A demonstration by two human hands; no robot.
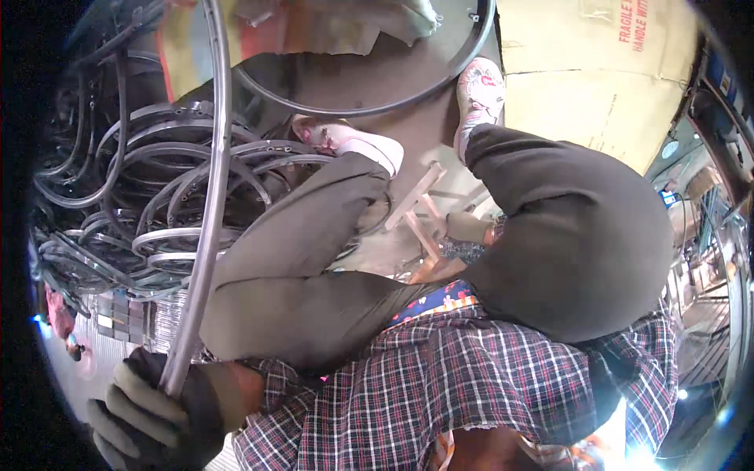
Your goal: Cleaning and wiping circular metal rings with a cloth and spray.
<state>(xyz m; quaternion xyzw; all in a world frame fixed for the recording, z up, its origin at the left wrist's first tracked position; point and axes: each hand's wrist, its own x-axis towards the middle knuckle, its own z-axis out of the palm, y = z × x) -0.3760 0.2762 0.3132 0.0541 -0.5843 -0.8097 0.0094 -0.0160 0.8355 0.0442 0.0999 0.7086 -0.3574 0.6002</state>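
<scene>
My left hand [161, 412], in a grey and black glove, is at the lower left with its fingers wrapped round a metal wheel rim [220, 157]. The rim's curved grey band rises from the hand to the upper edge of the view. Beyond my right thigh, low between my legs, my gloved right hand [469, 228] shows only in part. Its wrist and plaid sleeve disappear behind the thigh, and the fingers are too small and covered to read. A wooden stool frame [420, 200] stands close to it.
Many loose rims [173, 180] lie heaped on the left. Another rim [353, 110] lies on the floor beyond my feet, beneath a colourful cloth or sack [306, 31]. A large cardboard box [589, 78] stands at the far right. Racks of thin rods [711, 282] are at the right edge.
</scene>
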